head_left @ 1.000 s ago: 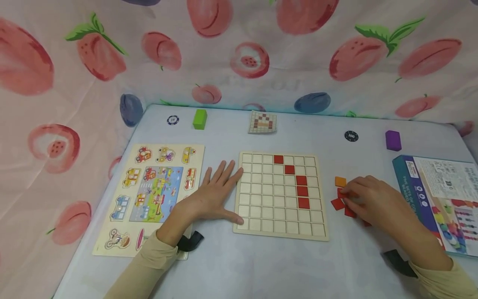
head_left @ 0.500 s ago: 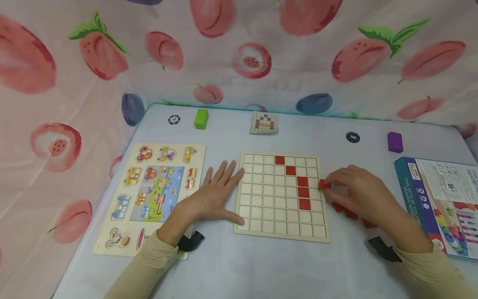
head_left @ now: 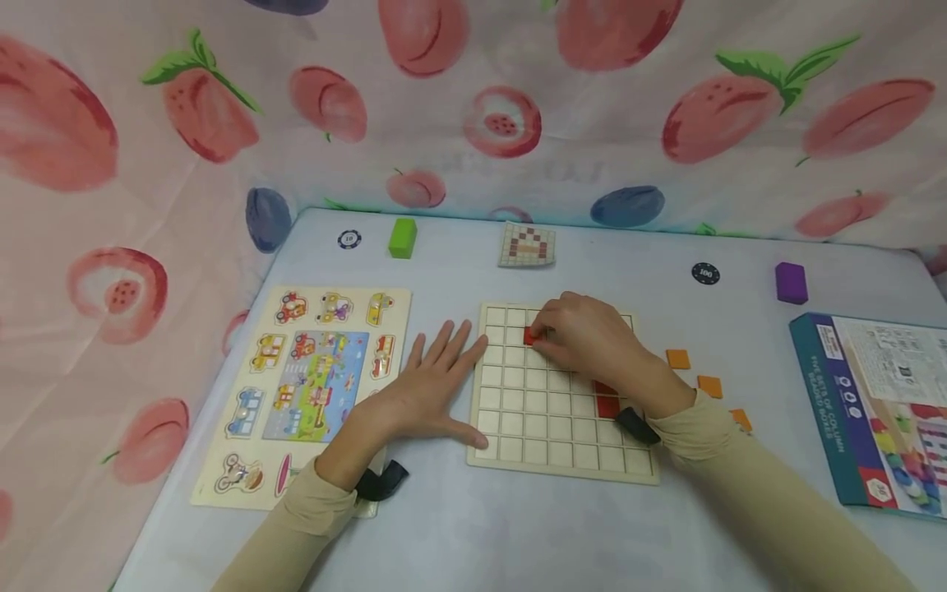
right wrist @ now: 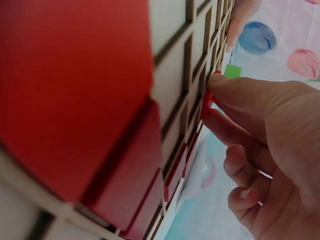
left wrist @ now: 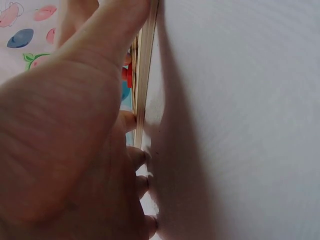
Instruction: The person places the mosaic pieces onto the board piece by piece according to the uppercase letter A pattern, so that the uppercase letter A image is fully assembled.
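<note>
My right hand (head_left: 592,337) pinches a small red square tile (head_left: 528,336) between thumb and forefinger, close over the second row of a wooden grid board (head_left: 533,448). In the right wrist view the thumb tip lies on the tile (right wrist: 207,102), right at the grid. More red tiles (head_left: 607,407) sit in board squares; the hand and wrist hide some of them. My left hand (head_left: 425,399) lies with fingers spread at the board's left side, thumb tip and forefinger at its edge. In the left wrist view, those fingers line the board's side (left wrist: 145,65).
Orange tiles (head_left: 677,359) lie right of the board, near a boxed set (head_left: 836,411). A picture puzzle (head_left: 222,469) is at left, partly under the left forearm. Behind stand a pattern card (head_left: 527,245), a green block (head_left: 403,238), a purple block (head_left: 792,283) and two round chips (head_left: 706,274).
My right hand has picked a red tile from the pile at right and carried it left over the board. Orange tiles now show there. The left hand has stayed in place.
</note>
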Demonstrator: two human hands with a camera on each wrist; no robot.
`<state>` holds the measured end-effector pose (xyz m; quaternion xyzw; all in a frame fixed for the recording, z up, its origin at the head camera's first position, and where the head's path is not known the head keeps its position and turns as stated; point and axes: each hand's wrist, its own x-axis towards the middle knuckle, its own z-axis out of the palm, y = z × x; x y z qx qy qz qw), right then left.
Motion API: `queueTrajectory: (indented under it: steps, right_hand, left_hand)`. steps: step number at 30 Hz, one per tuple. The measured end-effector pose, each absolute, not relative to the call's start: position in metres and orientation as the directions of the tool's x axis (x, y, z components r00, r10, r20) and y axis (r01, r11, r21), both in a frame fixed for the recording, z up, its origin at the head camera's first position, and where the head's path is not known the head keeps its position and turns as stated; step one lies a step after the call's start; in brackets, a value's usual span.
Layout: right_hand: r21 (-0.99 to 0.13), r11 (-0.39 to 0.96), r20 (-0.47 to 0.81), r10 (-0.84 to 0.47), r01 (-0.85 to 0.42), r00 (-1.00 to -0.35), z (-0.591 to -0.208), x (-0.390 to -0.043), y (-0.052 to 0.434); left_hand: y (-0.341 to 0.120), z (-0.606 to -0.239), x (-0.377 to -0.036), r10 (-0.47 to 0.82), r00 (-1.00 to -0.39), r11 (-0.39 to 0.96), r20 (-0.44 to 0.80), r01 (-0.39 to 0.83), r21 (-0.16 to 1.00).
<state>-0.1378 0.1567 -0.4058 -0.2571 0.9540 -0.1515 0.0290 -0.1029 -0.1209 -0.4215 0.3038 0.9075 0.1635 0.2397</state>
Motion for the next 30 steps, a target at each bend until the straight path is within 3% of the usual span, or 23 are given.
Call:
queueTrajectory:
  steps: [11,14,19,25,30]
  right_hand:
    - [-0.196,0.812,0.027,-0.556,-0.550,-0.831,-0.407,-0.129,0.166]
    - [-0.239,0.806,0.020,-0.554,-0.542,-0.832,-0.405,-0.125,0.177]
    - [-0.319,0.840,-0.026,-0.471,-0.440,-0.882,-0.397,-0.109,0.214]
    - [-0.338,0.909,-0.137,-0.304,-0.245,-0.943,-0.392,-0.072,0.271]
    - [-0.316,0.910,-0.189,-0.337,-0.267,-0.922,-0.396,-0.047,0.296]
  left_hand:
    - [-0.115,-0.426,-0.102,0.635,-0.693,0.759,-0.342,0.477,0.443]
    - [-0.115,-0.426,-0.101,0.630,-0.697,0.762,-0.342,0.472,0.443]
    - [-0.115,-0.426,-0.101,0.633,-0.694,0.760,-0.343,0.473,0.445]
    - [-0.117,-0.423,-0.102,0.630,-0.701,0.761,-0.335,0.469,0.449]
    - [-0.119,-0.421,-0.102,0.628,-0.705,0.759,-0.330,0.463,0.457]
